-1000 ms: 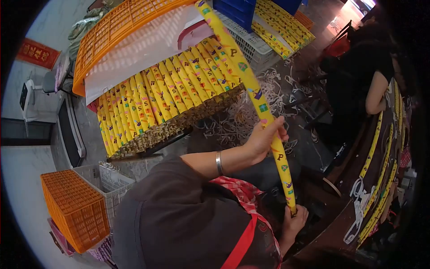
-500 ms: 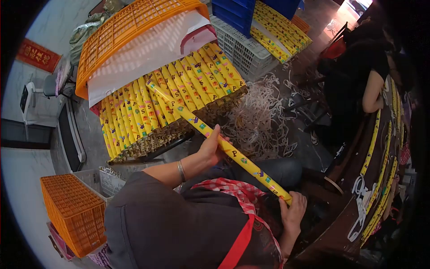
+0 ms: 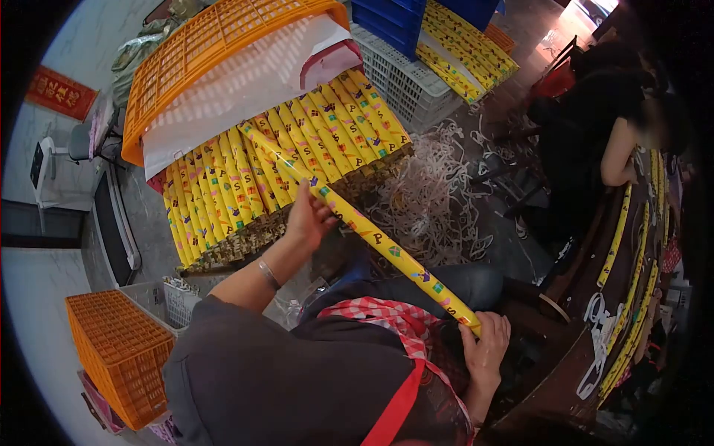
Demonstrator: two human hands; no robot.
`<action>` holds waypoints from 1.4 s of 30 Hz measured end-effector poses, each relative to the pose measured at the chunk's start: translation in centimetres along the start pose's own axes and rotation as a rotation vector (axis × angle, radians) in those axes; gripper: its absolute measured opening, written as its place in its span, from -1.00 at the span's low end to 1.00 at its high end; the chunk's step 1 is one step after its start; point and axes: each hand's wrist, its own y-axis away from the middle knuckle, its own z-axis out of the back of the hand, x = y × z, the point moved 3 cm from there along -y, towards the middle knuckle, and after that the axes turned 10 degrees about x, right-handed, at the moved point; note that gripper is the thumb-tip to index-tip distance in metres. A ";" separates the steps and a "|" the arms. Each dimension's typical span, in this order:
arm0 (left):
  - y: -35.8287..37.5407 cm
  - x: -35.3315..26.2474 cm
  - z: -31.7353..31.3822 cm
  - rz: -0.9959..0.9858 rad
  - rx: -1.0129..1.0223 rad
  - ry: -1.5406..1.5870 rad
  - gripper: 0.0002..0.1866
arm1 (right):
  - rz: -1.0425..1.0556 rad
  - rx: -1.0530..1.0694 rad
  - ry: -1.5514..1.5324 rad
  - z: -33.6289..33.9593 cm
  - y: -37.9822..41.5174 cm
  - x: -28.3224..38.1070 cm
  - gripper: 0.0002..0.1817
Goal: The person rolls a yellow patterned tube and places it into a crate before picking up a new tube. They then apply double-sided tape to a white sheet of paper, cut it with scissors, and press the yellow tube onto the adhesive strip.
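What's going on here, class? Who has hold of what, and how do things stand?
One person's right hand grips the near end of a long yellow printed tube, which slants away in front. The left hand is at the tube farther along, though how firmly it holds is unclear. The far end overlaps a row of similar tubes beside an orange crate. A tangle of pale strips lies past the tube, and another person in black is off to the right.

the left forearm (image 3: 251, 288) slants forward, the left hand (image 3: 309, 217) loosely curled. the right hand (image 3: 487, 349) is closer in, fingers (image 3: 497, 327) bent, thumb (image 3: 467, 339) spread.
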 end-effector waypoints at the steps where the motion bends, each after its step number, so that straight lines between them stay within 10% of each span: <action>1: -2.2 -1.1 4.5 -0.071 0.226 0.055 -0.61 | 0.002 0.015 -0.015 -0.4 0.2 -0.3 -0.61; 3: -0.3 -6.4 1.0 -0.320 -0.310 -0.027 -0.69 | 0.005 0.034 -0.034 -0.6 0.6 -0.5 -0.61; 7: -3.1 -15.6 5.4 -0.541 -0.507 0.079 -0.65 | 0.043 0.054 -0.070 -0.1 1.3 -0.8 -0.62; 14: -10.6 -24.9 14.0 -0.594 -0.356 0.209 -0.75 | -0.018 0.107 -0.172 0.7 3.1 -1.5 -0.63; 27: -6.7 -29.4 7.2 -0.875 -0.174 0.213 -0.65 | 0.149 0.107 -0.150 -1.4 -3.7 2.8 -0.60; 30: -6.1 -25.8 5.6 -0.755 -0.111 0.034 -0.65 | 0.229 0.133 -0.166 -3.2 -7.1 5.1 -0.60; 32: -6.6 -21.4 5.2 -0.536 -0.012 -0.751 -0.65 | 0.239 0.141 -0.193 -4.5 -9.5 6.9 -0.59; 33: -4.8 -16.7 1.4 -0.536 -0.262 -0.913 -0.64 | 0.249 0.159 -0.215 -5.2 -10.5 7.9 -0.59; 37: -2.8 -6.2 -3.7 -0.822 -0.192 -1.958 -0.55 | 0.274 0.105 -0.238 -7.4 -12.4 10.8 -0.55; 42: -4.7 -7.6 -1.8 -0.473 -0.346 -1.959 -0.42 | 0.239 0.173 -0.264 -8.6 -11.1 10.0 -0.52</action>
